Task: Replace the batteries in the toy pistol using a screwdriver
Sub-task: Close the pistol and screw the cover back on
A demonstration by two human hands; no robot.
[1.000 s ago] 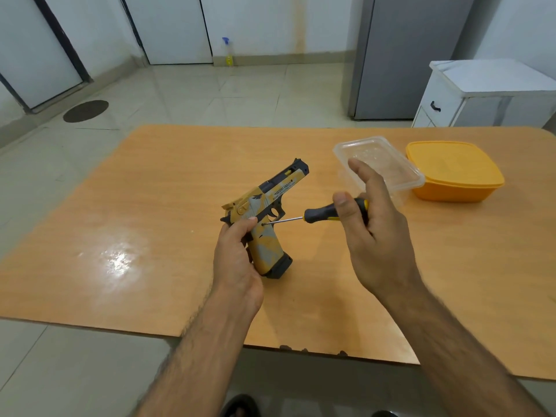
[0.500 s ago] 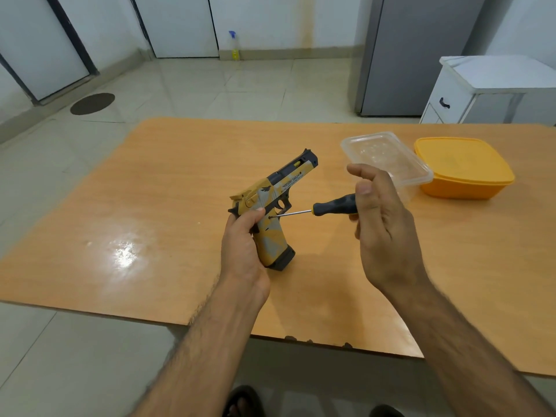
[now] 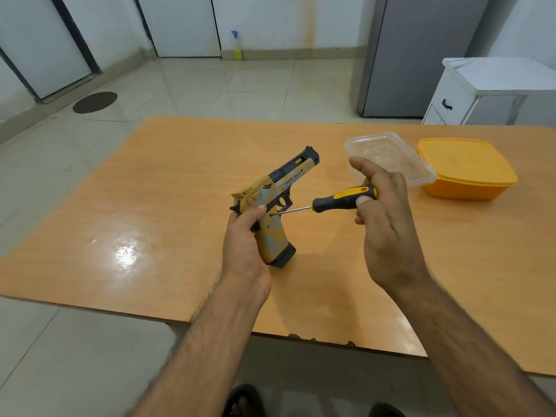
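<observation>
We see the left hand (image 3: 245, 246) with its fingers wrapped round the grip of the toy pistol (image 3: 276, 206), which stands butt-down on the wooden bench (image 3: 168, 188), barrel tilted up and away. The right hand (image 3: 383, 218) pinches the black-and-yellow handle of the screwdriver (image 3: 337, 200) (thumb and fingers curled round it), its tip touching the pistol's side just above the grip. Behind the right hand sit a clear plastic container (image 3: 388, 155) and a yellow lidded box (image 3: 466, 167), just beside each other.
</observation>
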